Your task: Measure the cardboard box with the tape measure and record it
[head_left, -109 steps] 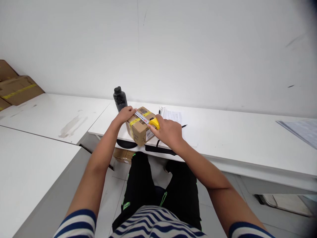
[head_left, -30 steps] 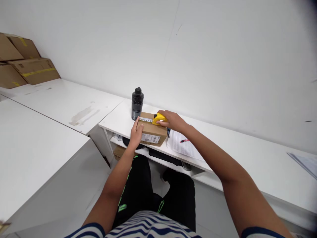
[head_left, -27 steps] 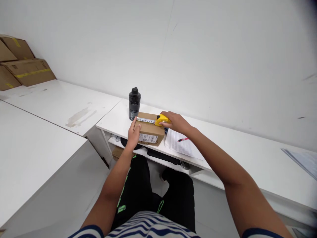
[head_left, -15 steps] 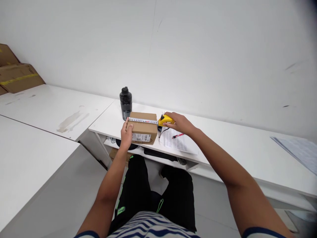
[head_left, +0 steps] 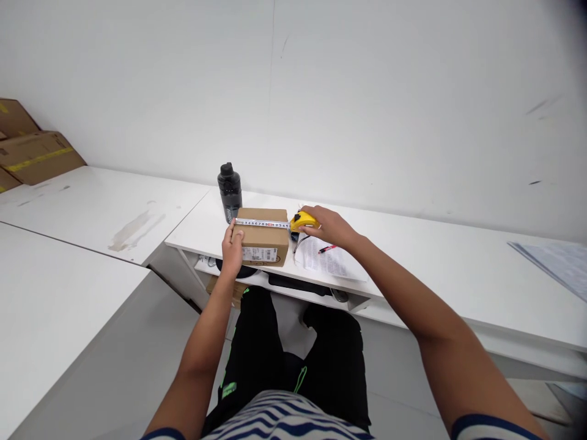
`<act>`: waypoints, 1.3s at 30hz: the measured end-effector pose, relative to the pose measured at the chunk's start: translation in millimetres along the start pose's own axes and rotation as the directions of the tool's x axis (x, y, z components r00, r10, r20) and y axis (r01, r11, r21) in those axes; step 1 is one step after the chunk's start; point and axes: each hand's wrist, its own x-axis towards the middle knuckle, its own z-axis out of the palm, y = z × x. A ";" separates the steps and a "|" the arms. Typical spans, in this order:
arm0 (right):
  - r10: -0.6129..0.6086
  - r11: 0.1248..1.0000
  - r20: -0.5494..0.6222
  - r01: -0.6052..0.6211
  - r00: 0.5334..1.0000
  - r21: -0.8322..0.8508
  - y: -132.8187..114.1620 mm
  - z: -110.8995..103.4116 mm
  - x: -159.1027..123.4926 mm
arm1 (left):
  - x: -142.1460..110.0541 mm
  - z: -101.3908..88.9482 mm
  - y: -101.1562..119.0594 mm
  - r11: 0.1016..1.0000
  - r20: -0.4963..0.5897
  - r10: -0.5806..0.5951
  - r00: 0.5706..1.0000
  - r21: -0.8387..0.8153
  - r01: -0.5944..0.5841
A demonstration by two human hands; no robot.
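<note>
A small brown cardboard box point(head_left: 270, 237) with a printed label on its near side sits on the white desk. My left hand point(head_left: 232, 250) grips the box's left end, its thumb on top and a fingertip at the end of the tape. In my right hand point(head_left: 334, 226), just past the box's right edge, is a yellow tape measure point(head_left: 304, 220). Its blade lies drawn out across the box top, numbers facing up. My right fingers are wrapped round the case.
Behind the box stands a dark water bottle point(head_left: 230, 192). Printed paper point(head_left: 330, 263) with a red pen point(head_left: 327, 249) lies to the right. More sheets point(head_left: 550, 266) are farther right. Large cartons point(head_left: 41, 156) stand far left. Under the desktop, a shelf point(head_left: 261, 280) holds dark items.
The view has shifted slightly. Both hands, the box and the stretched tape keep nearly the same places relative to each other.
</note>
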 end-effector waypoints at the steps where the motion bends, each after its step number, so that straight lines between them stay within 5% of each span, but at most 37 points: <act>1: 0.001 1.000 0.000 -0.001 1.000 0.000 -0.2 0.0 0.0 | -0.1 0.0 0.1 1.000 0.001 0.003 1.000 0.002 -0.003; 20: -0.016 0.995 -0.014 0.017 1.000 0.096 -24.7 -12.7 16.8 | -5.0 -1.7 2.3 0.999 0.034 -0.009 0.999 -0.044 0.011; 32: -0.128 0.979 0.030 0.122 0.991 0.162 -105.9 49.2 94.6 | -3.5 -1.9 4.6 0.996 0.072 -0.055 0.996 -0.064 0.060; 39: -0.134 0.967 0.046 0.121 0.990 0.223 -110.2 53.2 91.6 | -6.0 -1.9 7.1 0.995 0.112 -0.041 0.993 -0.089 0.052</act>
